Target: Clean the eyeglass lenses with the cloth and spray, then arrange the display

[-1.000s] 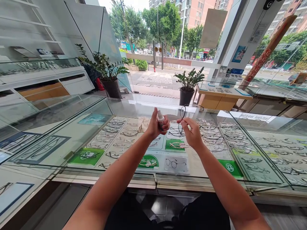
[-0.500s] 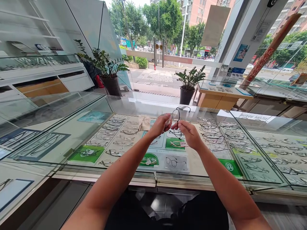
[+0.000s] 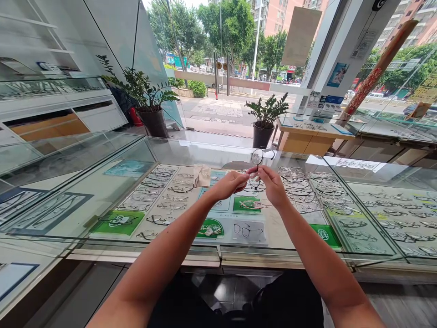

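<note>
A pair of thin black-rimmed eyeglasses point(image 3: 257, 156) is held up on end above the glass counter, one lens above my fingers and the other below. My right hand point(image 3: 272, 183) pinches the frame near its middle. From the other side, the closed fingers of my left hand point(image 3: 236, 182) meet the glasses at the same spot. A small white piece shows between the fingers of my left hand; its kind is unclear. Part of the lower lens is hidden by my hands. A crumpled beige cloth point(image 3: 202, 176) lies on the counter left of my hands.
Under the counter glass point(image 3: 191, 152) are rows of eyeglasses point(image 3: 160, 175), green cards point(image 3: 246, 204) and a pair on a pale tray point(image 3: 248, 231). Potted plants point(image 3: 263, 134) stand beyond the counter. A wooden display table point(image 3: 309, 145) is at the back right.
My left hand has moved right, from beside the eyeglasses to touching them. The eyeglasses and my right hand have shifted slightly right. The view has shifted a little.
</note>
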